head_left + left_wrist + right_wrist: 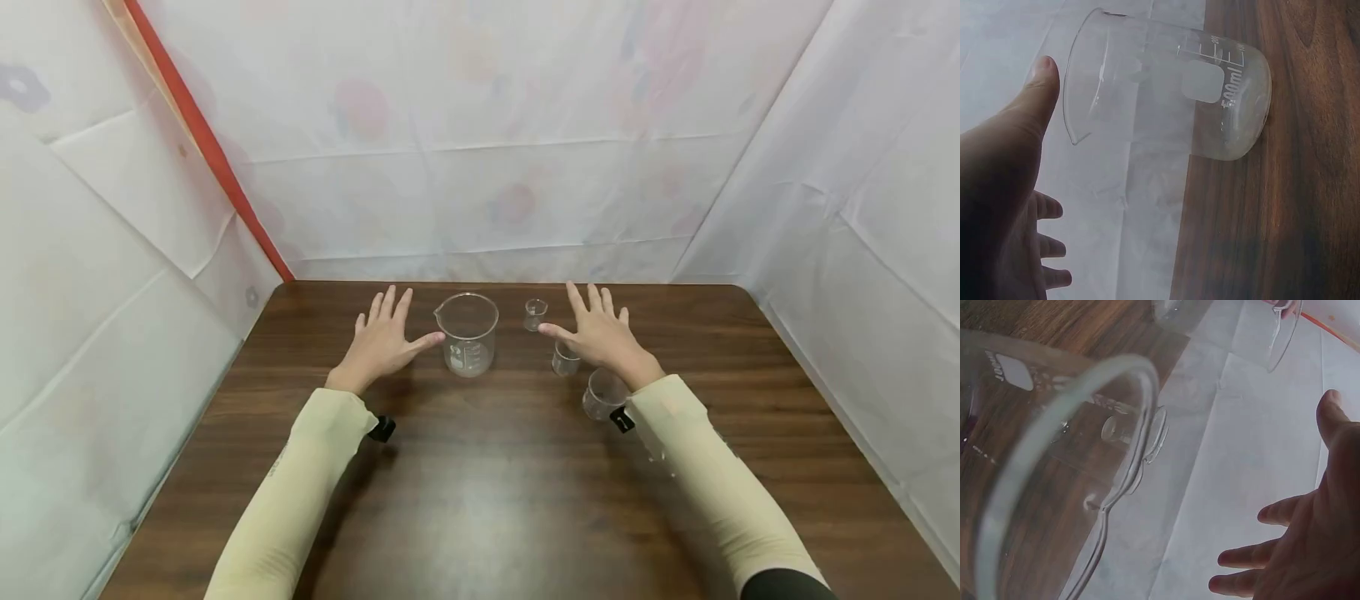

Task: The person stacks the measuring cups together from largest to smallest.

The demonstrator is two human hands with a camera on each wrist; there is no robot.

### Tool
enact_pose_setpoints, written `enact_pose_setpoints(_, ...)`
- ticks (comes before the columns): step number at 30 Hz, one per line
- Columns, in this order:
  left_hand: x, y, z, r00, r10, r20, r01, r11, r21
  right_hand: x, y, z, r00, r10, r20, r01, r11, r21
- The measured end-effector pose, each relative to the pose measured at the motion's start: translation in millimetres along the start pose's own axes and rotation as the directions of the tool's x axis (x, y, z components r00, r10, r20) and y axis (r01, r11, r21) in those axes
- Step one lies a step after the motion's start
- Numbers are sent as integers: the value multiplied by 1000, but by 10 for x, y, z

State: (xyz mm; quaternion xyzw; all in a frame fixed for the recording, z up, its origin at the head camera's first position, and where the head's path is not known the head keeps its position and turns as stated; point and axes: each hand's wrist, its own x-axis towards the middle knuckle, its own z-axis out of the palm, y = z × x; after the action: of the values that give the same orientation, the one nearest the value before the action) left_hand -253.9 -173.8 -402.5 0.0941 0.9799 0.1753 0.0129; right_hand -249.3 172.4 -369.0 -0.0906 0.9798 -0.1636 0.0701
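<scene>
A large clear glass beaker (468,337), marked 500ml in the left wrist view (1222,100), stands upright on the wooden table. My left hand (380,343) is spread beside it on the left, thumb close to its rim; whether they touch I cannot tell. Over the smaller glassware on the right, my right hand (600,335) hovers with fingers spread. Below it stand a medium beaker (602,396), a smaller beaker (566,360) partly hidden by the hand, and a tiny beaker (535,315) farther back. Neither hand holds anything.
The brown wooden table (480,500) ends at a white patterned sheet (480,200) behind. White sheets also hang at the left (112,333) and right (862,250). A red strip (210,142) runs down the back left corner.
</scene>
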Motion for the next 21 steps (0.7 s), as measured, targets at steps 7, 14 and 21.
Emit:
enact_pose_setpoints(7, -31, 13, 38, 1000, 16, -14, -17, 999, -29, -5, -36, 38, 1000, -18, 8, 18, 1000, 21)
enact_pose_setpoints(14, -30, 48, 21, 999, 42, -26, -44, 998, -54, 14, -88, 49, 999, -32, -3, 32, 999, 38)
enact_pose_setpoints(21, -32, 80, 29, 997, 70, -42, -73, 994, -78, 38, -179, 74, 997, -69, -16, 70, 997, 46)
